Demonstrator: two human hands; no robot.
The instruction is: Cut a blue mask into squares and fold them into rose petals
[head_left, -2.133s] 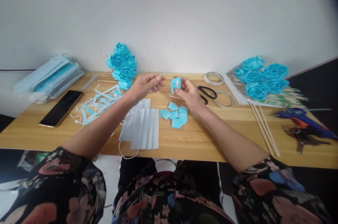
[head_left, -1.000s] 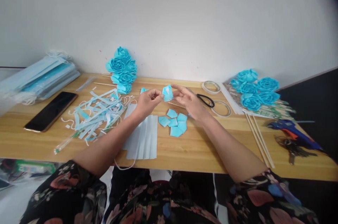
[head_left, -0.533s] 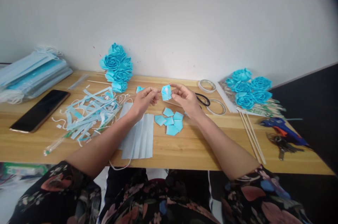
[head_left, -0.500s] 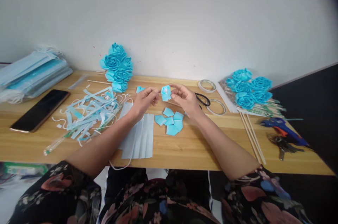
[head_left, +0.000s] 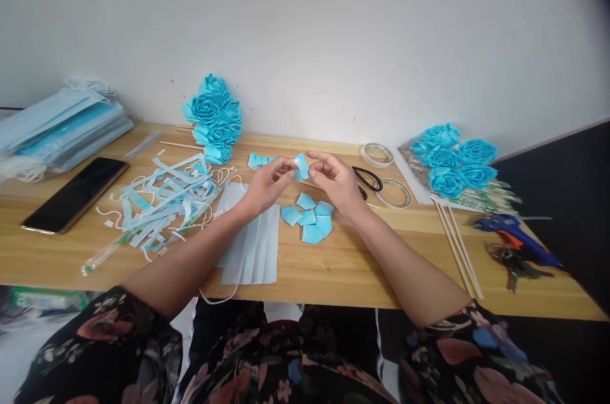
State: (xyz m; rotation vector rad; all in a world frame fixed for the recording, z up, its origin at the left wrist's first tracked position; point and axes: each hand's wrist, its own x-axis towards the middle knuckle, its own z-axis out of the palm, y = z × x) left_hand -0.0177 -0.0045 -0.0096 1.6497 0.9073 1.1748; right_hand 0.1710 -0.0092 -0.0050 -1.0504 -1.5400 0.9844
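A small blue petal-shaped piece (head_left: 301, 168), with some white showing on it, is held up above the table between my hands. My left hand (head_left: 269, 187) pinches its left edge with thumb and fingers. On the other side, the thumb and fingers of my right hand (head_left: 337, 183) grip the right edge. Below lies a cluster of several cut blue petals (head_left: 312, 234). Behind my left hand is another blue piece (head_left: 257, 161), partly hidden. Pleated face masks (head_left: 255, 251) lie under my left forearm.
Mask offcuts (head_left: 166, 201) and a phone (head_left: 76, 194) lie left, near stacked masks (head_left: 71, 131). Blue fabric roses (head_left: 214, 112) stand by the wall, with more roses (head_left: 448, 162) right. Tape rolls (head_left: 377, 155), black-handled scissors (head_left: 369, 176), sticks (head_left: 457, 248), a glue gun (head_left: 519, 235) and keys (head_left: 515, 264) lie rightward.
The blue piece has turned between my fingers, and my left hand has moved right onto it. More of the blue piece behind that hand shows. The camera view has shifted slightly.
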